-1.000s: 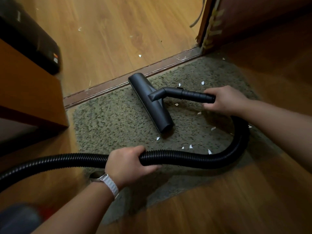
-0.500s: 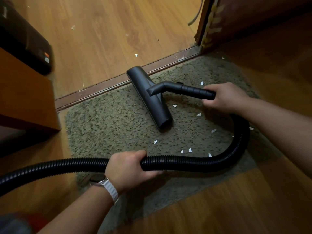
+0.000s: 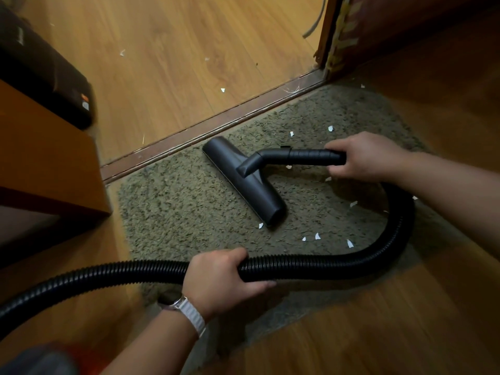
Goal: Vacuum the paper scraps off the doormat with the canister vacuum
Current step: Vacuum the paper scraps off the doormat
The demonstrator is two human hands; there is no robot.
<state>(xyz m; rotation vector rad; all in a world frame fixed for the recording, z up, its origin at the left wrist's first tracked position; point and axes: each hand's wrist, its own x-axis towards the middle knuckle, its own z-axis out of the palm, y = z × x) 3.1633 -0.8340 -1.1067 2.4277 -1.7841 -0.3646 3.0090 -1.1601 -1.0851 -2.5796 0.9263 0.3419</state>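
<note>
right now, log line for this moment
left hand grips hose | right hand grips wand | floor head on doormat | scraps lie nearby

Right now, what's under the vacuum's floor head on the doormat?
The floor head rests on the doormat. One paper scrap shows at its near end; more lie to its right. Anything directly beneath the head is covered.

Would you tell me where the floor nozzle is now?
In the head view, the floor nozzle lies mid-frame on the doormat, near the door threshold, left of the right hand.
</note>
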